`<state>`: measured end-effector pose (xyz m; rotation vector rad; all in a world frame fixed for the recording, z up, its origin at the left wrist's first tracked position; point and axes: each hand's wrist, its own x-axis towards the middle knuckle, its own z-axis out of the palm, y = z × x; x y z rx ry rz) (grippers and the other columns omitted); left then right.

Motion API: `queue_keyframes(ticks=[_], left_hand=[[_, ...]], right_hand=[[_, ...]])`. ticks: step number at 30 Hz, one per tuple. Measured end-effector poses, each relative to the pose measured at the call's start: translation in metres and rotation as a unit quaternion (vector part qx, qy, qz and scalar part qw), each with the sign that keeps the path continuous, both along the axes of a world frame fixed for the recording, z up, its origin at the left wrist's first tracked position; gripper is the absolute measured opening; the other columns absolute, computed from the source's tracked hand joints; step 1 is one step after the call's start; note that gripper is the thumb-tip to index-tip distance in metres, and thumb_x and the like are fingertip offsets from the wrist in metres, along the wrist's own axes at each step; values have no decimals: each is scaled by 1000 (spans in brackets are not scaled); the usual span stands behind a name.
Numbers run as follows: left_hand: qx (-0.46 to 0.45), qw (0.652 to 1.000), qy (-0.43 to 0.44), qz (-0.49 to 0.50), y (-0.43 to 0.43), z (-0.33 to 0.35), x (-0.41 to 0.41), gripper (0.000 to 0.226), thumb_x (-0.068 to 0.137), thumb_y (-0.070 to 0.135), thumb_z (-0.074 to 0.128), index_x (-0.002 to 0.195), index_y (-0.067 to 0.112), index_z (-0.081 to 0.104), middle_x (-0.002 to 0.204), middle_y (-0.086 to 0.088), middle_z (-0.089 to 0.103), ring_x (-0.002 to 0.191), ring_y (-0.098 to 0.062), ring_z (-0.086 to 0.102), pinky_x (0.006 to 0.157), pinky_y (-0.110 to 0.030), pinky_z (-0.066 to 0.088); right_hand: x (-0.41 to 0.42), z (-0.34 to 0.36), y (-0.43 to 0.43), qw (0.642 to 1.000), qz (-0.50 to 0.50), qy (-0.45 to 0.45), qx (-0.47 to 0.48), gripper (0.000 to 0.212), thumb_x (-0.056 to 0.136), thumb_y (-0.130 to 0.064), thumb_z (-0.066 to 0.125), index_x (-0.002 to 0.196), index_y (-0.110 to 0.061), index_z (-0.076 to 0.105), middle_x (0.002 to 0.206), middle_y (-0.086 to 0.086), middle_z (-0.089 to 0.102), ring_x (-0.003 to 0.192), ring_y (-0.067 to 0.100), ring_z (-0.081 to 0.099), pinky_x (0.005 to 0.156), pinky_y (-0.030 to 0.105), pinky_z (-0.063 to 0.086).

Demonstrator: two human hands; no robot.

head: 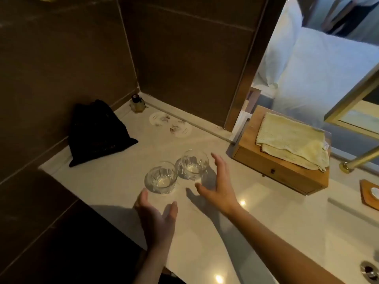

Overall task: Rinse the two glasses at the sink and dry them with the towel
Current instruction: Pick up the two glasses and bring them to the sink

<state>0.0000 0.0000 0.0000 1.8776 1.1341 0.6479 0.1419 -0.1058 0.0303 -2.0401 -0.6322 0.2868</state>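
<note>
A black pouch point(98, 132) lies on the countertop point(114, 181), well left of the wooden drawer box point(276, 173). The left hand point(158, 218), fingers spread wide and empty, hovers near the first glass point(161, 177). The second glass point(192, 167) stands just beside it, closer to the box. The right hand point(217, 187), also wide and empty, is between that glass and the box. A folded towel point(293, 144) lies on the box, and the sink point(297, 222) lies in front of it.

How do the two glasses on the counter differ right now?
The near glass stands closer to the front edge of the counter, just ahead of the left hand. The far glass stands further back, beside the right hand. The far glass is nearer the towel than the near glass. Both stand upright, clear and unheld.
</note>
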Motion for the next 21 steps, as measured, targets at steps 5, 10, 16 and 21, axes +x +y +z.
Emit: queue_keyframes(ticks=[5, 10, 16, 21], left_hand=[[87, 990, -28, -112, 46, 4, 24, 106, 57, 27, 87, 142, 18, 26, 142, -8, 33, 130, -32, 39, 100, -51, 45], [85, 980, 14, -178, 63, -2, 38, 100, 53, 38, 87, 136, 31, 31, 132, 3, 40, 121, -27, 50, 88, -48, 54], [71, 980, 50, -179, 61, 0, 46, 89, 56, 36, 84, 130, 34, 34, 127, 3, 44, 112, -26, 55, 83, -48, 55], [67, 966, 67, -242, 25, 9, 54, 87, 55, 41, 81, 128, 39, 34, 126, 8, 43, 112, -24, 55, 84, -46, 54]], right_hand=[[49, 22, 42, 987, 119, 22, -109, 111, 69, -31, 83, 152, -25, 11, 157, 3, 10, 143, 27, 21, 115, 38, 28], [61, 8, 54, 963, 178, -20, -201, 94, 67, -35, 83, 144, -30, 30, 148, 7, 28, 135, 31, 31, 110, 49, 37], [64, 9, 39, 971, 174, 5, -166, 86, 66, -33, 83, 138, -30, 38, 133, 1, 41, 121, 21, 49, 100, 42, 50], [69, 28, -28, 976, 128, 17, -173, 87, 70, -28, 83, 143, -25, 36, 133, 0, 40, 121, 13, 45, 101, 32, 47]])
